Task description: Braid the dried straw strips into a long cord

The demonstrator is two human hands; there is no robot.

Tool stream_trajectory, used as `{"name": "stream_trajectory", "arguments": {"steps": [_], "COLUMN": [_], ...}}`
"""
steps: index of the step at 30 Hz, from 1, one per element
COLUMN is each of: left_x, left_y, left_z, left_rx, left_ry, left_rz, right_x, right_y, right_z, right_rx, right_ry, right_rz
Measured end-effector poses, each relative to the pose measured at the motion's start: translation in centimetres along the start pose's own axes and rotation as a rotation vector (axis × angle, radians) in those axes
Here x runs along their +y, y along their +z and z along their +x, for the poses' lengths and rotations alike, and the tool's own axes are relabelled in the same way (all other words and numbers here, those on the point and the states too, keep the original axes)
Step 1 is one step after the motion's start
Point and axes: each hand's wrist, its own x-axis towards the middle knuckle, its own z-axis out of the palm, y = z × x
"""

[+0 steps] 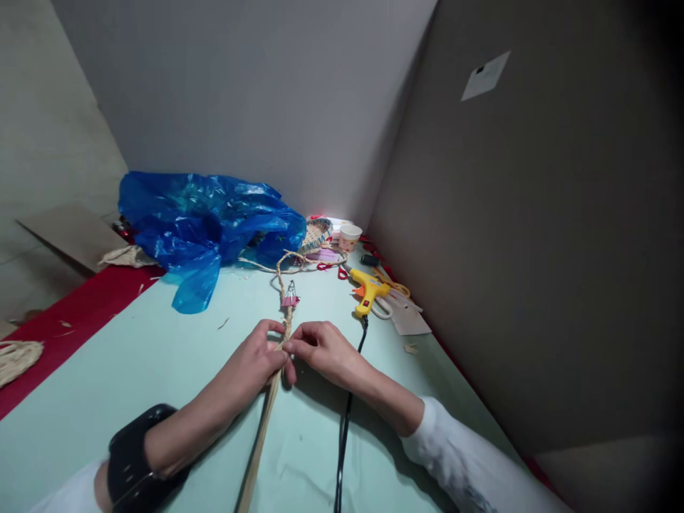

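A tan braid of straw-like fibre [289, 315] runs away from me up the middle of the table. Its loose strands [261, 434] stretch down toward my body. My left hand [267, 356] is closed around the strands where the braid ends. From the other side, the fingertips of my right hand [315, 345] pinch the same spot. Just beyond my fingers, a pink binder clip [291, 300] grips the braid. The finished cord [281, 267] curls away behind the clip. What lies under my fingertips is partly hidden.
A crumpled blue plastic bag [208, 221] lies at the back left. To the right are a yellow glue gun [368, 291], its black cable [346, 427], scissors [382, 310] and cardboard [409, 317]. A paper cup [350, 237] stands near the corner walls. Coiled braid [18, 360] sits far left.
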Motion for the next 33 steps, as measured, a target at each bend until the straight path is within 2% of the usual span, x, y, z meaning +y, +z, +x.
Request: {"name": "stream_trajectory", "arguments": {"steps": [3,5,11,13,16,19,21,23,26,28,31,33], "left_x": [-0.2,0.0,0.8,0.8,0.4,0.0,-0.2,-0.3,-0.6,-0.9,-1.3,-1.3], "left_y": [-0.3,-0.4,-0.8,-1.0,-1.1,-0.4,0.2,0.9,1.3,1.4,1.6,1.8], "left_z": [-0.1,-0.3,-0.6,-0.6,-0.9,-1.6,-2.1,-2.5,-2.8,-2.8,-3.0,-3.2], "left_rx": [-0.011,0.005,0.187,0.193,0.158,0.1,0.097,0.125,0.157,0.175,0.191,0.188], "left_ry": [0.011,0.051,0.234,0.225,0.103,-0.053,-0.074,0.042,0.344,0.476,0.514,0.52], "left_rz": [0.127,0.274,0.748,0.766,0.625,0.461,0.492,0.65,0.937,1.11,1.346,1.407], "right_x": [0.4,0.6,-0.2,-0.5,-0.8,-0.6,-0.4,-0.2,0.0,0.1,0.2,0.2], "right_y": [0.5,0.7,0.9,0.9,1.0,1.0,0.8,0.6,0.4,0.5,0.9,1.2], "right_z": [0.2,0.2,-0.6,-1.0,-1.4,-1.5,-1.5,-1.3,-1.1,-1.0,-0.9,-0.8], "right_rx": [-0.031,0.011,0.213,0.255,0.27,0.249,0.219,0.189,0.14,0.1,0.076,0.082], "right_ry": [-0.009,-0.007,-0.06,-0.085,-0.091,-0.08,-0.066,-0.049,-0.024,-0.019,0.003,0.031], "right_rz": [0.159,0.193,-0.049,-0.142,-0.2,-0.161,-0.108,-0.041,0.06,0.115,0.21,0.273]}}
